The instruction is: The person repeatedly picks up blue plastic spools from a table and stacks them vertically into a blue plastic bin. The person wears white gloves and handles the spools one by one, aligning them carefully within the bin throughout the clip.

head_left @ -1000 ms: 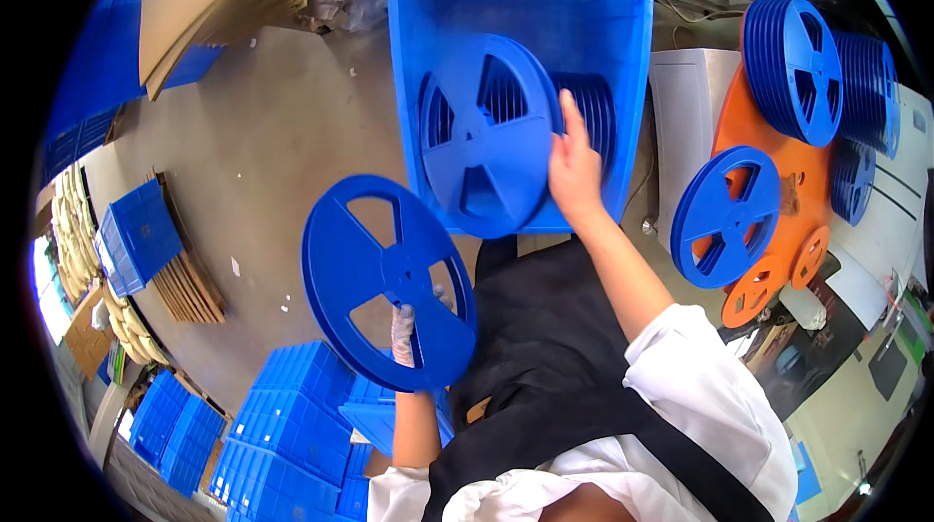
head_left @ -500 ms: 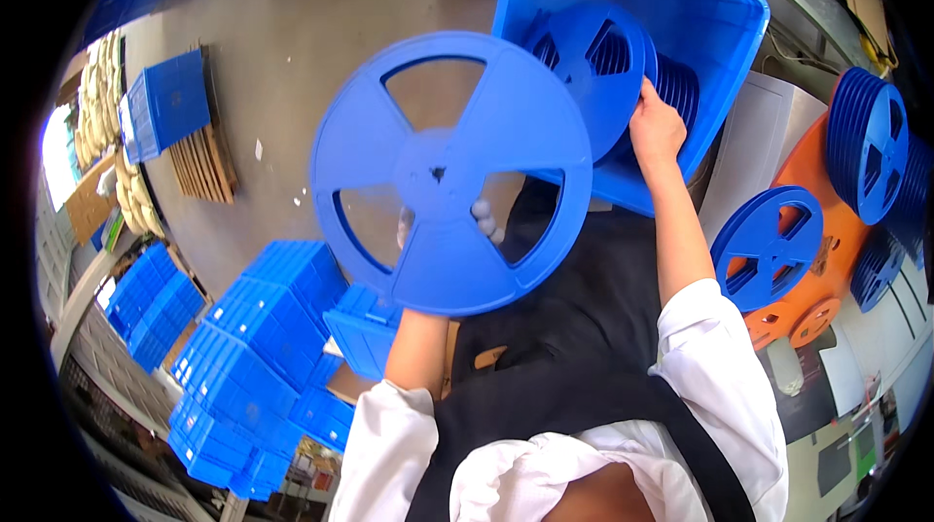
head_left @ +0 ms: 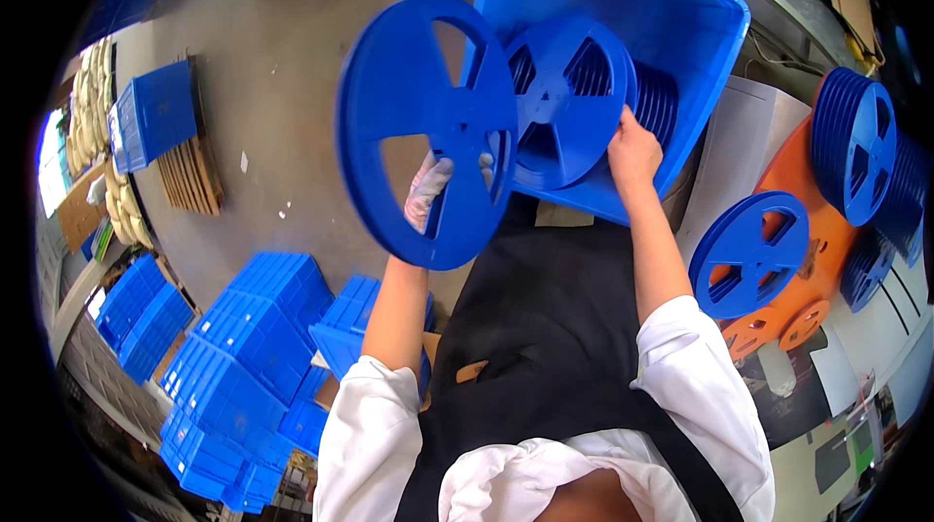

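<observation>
- Your left hand [head_left: 428, 193] wears a pale glove and is closed around the hub of a large blue reel [head_left: 428, 128]; you see the fingers through the reel's cut-out windows
- That large blue reel is held up in the air, tilted, just left of the blue bin [head_left: 681, 26], with its right edge overlapping the bin's near-left corner
- Your right hand [head_left: 632, 147] is bare, fingers pressed together and curled on the lower right rim of a second blue reel [head_left: 569, 99]
- The second blue reel stands on edge inside the blue bin, leaning against a row of further reels [head_left: 662, 99] packed upright toward the bin's right wall
- The blue bin is tilted toward you, its open mouth facing the camera, its lower edge above your black apron [head_left: 545, 347]
- Right of the blue bin: a single blue reel [head_left: 749, 254] lies on an orange reel [head_left: 817, 230], and beyond it a stack of blue reels [head_left: 861, 143] stands on edge
- Left of and below the blue bin, on the grey floor [head_left: 282, 65]: stacked blue trays [head_left: 253, 327] near your left sleeve, and one lone blue crate [head_left: 156, 113] farther off beside flat cardboard sheets [head_left: 190, 177]
</observation>
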Available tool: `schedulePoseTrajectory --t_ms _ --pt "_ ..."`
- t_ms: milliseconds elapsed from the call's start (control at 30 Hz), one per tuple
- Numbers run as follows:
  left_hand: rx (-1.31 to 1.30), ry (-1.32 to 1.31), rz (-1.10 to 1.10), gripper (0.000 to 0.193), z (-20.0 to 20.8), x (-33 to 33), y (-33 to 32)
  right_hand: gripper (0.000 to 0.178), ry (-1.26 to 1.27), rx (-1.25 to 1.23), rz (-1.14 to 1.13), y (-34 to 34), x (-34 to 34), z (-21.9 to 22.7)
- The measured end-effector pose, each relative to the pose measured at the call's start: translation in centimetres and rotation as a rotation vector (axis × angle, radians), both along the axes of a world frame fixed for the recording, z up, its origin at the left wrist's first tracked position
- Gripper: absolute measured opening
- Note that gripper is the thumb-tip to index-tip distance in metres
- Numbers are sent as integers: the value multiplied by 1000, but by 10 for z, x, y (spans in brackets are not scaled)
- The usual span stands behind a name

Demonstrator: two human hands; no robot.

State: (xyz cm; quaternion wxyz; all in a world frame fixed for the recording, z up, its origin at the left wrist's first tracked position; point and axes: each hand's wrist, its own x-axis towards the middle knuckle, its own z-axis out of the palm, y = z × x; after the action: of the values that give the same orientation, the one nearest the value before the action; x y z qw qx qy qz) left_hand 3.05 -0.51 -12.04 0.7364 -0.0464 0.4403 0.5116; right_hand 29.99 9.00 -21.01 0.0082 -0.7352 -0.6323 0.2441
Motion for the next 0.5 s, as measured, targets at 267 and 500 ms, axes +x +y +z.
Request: schedulePoseTrajectory --t_ms 267,500 --pt "-27 496 -406 59 -104 -1 88 27 79 34 -34 -12 9 -4" --pt "-306 585 -453 75 -178 -36 70 38 581 121 -118 -79 56 58"
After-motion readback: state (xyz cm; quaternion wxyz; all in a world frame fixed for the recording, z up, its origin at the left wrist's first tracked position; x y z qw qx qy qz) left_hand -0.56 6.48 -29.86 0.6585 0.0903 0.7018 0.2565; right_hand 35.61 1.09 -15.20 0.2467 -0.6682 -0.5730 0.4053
